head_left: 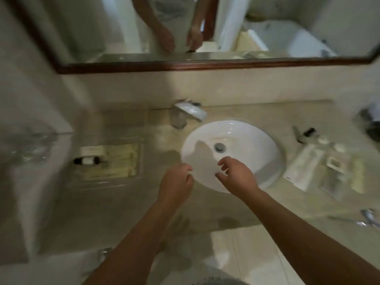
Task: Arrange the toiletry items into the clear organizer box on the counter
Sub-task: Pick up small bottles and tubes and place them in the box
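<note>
The clear organizer box (141, 157) lies on the counter left of the sink, with pale packets and a small dark bottle (87, 160) at its left end. Several toiletry items (320, 167) are spread on the counter right of the sink: white tubes, sachets, small round pieces and a dark-capped bottle (308, 132). My left hand (174, 184) hovers over the sink's near left rim, fingers curled loosely, with nothing visible in it. My right hand (236, 173) is over the basin, fingers apart and empty. The whole view is blurred.
A white round sink (257, 136) sits mid-counter with a chrome faucet (190, 110) behind it. A wood-framed mirror (185, 65) hangs above. Glassware (30, 145) stands at the far left, a dark object (370, 122) at the far right, and a metal piece (368, 218) at the counter's near right edge.
</note>
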A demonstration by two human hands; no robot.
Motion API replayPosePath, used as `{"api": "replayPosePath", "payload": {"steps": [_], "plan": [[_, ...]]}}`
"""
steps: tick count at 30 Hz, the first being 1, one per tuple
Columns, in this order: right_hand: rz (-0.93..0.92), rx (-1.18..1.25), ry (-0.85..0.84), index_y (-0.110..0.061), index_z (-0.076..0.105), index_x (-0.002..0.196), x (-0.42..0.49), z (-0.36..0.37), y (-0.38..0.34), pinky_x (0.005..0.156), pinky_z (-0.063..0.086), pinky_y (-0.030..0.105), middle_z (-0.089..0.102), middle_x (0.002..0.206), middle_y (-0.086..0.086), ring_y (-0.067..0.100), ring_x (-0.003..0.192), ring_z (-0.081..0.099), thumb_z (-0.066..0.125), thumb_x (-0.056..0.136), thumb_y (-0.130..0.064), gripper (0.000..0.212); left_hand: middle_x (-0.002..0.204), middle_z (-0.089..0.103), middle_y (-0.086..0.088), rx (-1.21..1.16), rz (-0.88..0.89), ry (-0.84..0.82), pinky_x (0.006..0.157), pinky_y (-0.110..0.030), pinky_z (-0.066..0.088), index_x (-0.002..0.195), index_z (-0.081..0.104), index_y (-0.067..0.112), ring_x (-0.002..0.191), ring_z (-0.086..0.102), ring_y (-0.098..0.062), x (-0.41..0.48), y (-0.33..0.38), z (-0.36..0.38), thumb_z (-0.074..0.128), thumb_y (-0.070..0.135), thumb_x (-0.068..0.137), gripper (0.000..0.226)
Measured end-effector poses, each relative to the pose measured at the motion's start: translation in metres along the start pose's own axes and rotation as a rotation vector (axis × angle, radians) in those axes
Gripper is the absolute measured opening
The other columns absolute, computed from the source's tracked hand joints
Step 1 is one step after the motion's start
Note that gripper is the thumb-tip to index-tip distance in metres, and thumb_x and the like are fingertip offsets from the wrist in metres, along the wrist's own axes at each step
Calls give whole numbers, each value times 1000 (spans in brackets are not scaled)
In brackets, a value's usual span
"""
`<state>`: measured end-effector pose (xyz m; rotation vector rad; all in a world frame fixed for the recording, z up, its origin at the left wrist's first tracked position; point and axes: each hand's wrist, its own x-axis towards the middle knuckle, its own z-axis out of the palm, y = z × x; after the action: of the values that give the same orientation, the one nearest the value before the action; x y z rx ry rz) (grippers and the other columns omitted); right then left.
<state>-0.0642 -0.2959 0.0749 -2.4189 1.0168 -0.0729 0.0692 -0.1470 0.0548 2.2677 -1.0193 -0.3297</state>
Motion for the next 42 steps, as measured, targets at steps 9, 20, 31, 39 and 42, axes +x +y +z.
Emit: {"api": "replayPosePath", "payload": {"steps": [9, 20, 31, 39, 42], "plan": [[341, 75, 150, -20, 60, 113, -77, -103, 188, 71, 42, 26, 67, 105, -2, 17, 93, 64, 66, 86, -35, 32, 105, 69, -7, -96, 313, -215, 90, -35, 48, 102, 68, 12, 100, 61, -25, 0, 180, 133, 58, 16, 84, 21], [665, 144, 200, -16, 63, 112, -43, -149, 336, 83, 50, 35, 66, 110, 8, 28, 101, 64, 62, 86, -36, 33, 109, 65, -6, -169, 248, -437, 86, -29, 45, 106, 65, 14, 101, 60, -22, 75, 277, 253, 57, 14, 85, 23], [884, 10, 250, -8, 44, 124, 27, -170, 433, 87, 49, 45, 56, 119, 17, 38, 110, 57, 68, 83, -46, 61, 94, 61, -5, -157, 20, -233, 71, -37, 55, 100, 57, 12, 88, 62, -25, 188, 328, 303, 70, 24, 70, 35], [836, 206, 185, -5, 52, 122, 51, -181, 476, 82, 51, 42, 64, 114, 16, 38, 107, 62, 75, 77, -31, 57, 118, 60, -11, -93, -124, -235, 88, -34, 48, 127, 51, 13, 108, 58, -28, 220, 350, 333, 68, 18, 78, 52], [794, 239, 164, -14, 65, 101, 49, -189, 484, 74, 50, 37, 69, 94, 9, 34, 93, 65, 64, 82, -30, 25, 89, 63, -6, -88, -178, -213, 67, -29, 45, 96, 60, 10, 88, 63, -28, 222, 354, 340, 61, 16, 80, 16]]}}
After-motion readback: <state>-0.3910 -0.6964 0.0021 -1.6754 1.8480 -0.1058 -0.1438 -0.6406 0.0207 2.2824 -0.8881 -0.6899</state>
